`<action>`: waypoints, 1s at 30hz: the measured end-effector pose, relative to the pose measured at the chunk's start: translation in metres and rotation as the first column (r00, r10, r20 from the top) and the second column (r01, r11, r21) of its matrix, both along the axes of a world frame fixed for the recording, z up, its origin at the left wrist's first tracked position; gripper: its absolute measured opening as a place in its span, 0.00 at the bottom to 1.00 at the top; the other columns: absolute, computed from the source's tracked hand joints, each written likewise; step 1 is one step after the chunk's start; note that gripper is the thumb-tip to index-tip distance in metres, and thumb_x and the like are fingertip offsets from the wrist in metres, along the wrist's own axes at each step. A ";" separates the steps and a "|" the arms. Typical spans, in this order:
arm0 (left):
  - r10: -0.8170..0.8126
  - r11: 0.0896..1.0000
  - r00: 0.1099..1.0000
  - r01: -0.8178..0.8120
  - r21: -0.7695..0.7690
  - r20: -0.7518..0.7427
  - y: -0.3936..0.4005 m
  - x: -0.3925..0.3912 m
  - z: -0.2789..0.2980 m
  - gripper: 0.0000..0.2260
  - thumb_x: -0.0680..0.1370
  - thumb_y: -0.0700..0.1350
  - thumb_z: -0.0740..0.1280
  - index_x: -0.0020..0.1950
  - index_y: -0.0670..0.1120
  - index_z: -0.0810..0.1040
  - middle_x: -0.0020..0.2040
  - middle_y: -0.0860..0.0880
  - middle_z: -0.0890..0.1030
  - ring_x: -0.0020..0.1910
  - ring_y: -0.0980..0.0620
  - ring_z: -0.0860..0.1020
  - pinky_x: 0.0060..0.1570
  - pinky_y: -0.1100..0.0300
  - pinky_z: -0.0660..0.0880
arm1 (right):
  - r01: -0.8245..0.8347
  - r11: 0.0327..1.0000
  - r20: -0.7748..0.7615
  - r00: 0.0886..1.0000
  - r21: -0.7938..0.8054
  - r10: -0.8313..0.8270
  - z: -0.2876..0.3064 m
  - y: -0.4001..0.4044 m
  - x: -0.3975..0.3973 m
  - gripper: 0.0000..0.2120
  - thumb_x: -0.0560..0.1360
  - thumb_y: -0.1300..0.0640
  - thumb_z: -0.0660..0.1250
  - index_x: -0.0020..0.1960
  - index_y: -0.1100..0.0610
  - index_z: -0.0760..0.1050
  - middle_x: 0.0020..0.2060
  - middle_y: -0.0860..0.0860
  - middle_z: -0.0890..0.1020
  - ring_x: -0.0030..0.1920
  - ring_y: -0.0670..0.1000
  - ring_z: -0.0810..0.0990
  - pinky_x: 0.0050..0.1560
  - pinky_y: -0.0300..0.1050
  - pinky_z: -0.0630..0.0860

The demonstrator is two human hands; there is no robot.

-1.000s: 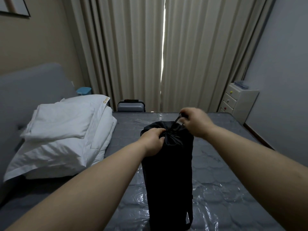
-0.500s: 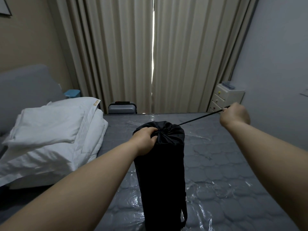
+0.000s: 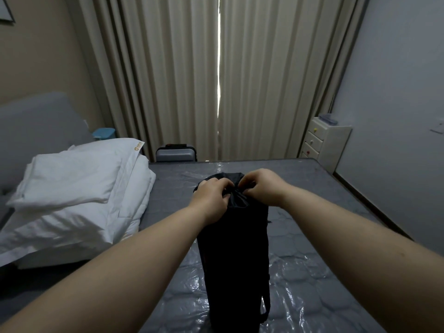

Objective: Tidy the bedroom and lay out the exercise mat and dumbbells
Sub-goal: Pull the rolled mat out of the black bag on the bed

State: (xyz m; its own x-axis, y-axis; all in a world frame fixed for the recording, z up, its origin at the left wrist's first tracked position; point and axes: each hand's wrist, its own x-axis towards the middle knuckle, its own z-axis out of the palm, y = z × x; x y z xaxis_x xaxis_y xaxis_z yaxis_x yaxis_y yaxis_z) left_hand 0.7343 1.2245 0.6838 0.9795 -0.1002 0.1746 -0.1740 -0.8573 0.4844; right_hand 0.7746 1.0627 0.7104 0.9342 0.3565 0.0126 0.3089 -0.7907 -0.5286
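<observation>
A tall black drawstring bag [image 3: 234, 260] stands upright on the grey mattress [image 3: 319, 280], in the middle of the head view. Both hands are at its gathered mouth. My left hand [image 3: 211, 197] grips the bunched fabric on the left side of the opening. My right hand [image 3: 260, 186] pinches the fabric on the right side, fingers curled in toward the centre. What the bag holds is hidden. A strap hangs down its right side.
White folded bedding and a pillow [image 3: 72, 188] are piled on the left of the mattress, before a grey headboard [image 3: 36, 121]. A grey suitcase [image 3: 176, 153] stands beyond the bed's far edge by closed curtains [image 3: 216, 75]. A white drawer unit [image 3: 322, 140] stands far right.
My right hand, which had pulled the drawstring out to the right, has come back to the bag's mouth. The cord is no longer stretched out. My left hand stayed on the bag top.
</observation>
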 end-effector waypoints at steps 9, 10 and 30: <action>-0.012 1.000 1.000 0.012 0.022 0.005 0.005 -0.008 0.000 0.14 0.79 0.40 0.60 0.62 0.50 0.77 0.57 0.44 0.73 0.62 0.43 0.68 0.61 0.55 0.67 | -0.071 0.997 -0.005 0.997 0.031 0.072 -0.010 0.005 -0.006 0.11 0.73 0.60 0.68 0.51 0.47 0.71 0.39 0.44 0.74 0.41 0.47 0.75 0.38 0.39 0.69; -0.011 1.000 1.000 0.011 0.023 0.006 0.006 -0.009 0.002 0.15 0.79 0.40 0.60 0.62 0.50 0.76 0.57 0.43 0.72 0.61 0.42 0.67 0.61 0.55 0.66 | -0.094 0.995 0.001 0.996 0.032 0.094 -0.012 0.005 -0.007 0.13 0.74 0.62 0.66 0.53 0.47 0.72 0.39 0.42 0.75 0.41 0.47 0.75 0.39 0.38 0.70; -0.163 0.968 0.983 0.143 0.206 0.085 0.025 -0.033 0.043 0.08 0.77 0.44 0.62 0.55 0.46 0.74 0.57 0.47 0.69 0.58 0.45 0.69 0.55 0.52 0.69 | 0.132 0.965 0.045 0.991 -0.226 -0.125 0.013 -0.005 -0.029 0.23 0.77 0.41 0.56 0.30 0.55 0.69 0.33 0.53 0.72 0.37 0.54 0.72 0.35 0.45 0.66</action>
State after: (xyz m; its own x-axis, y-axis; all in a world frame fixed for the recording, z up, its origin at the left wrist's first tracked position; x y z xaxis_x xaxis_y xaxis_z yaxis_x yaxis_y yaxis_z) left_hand 0.7010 1.2492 0.7263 0.9282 -0.2902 0.2329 -0.3499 -0.8937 0.2808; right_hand 0.7460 1.0580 0.7233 0.9729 0.2299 -0.0263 0.2095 -0.9233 -0.3219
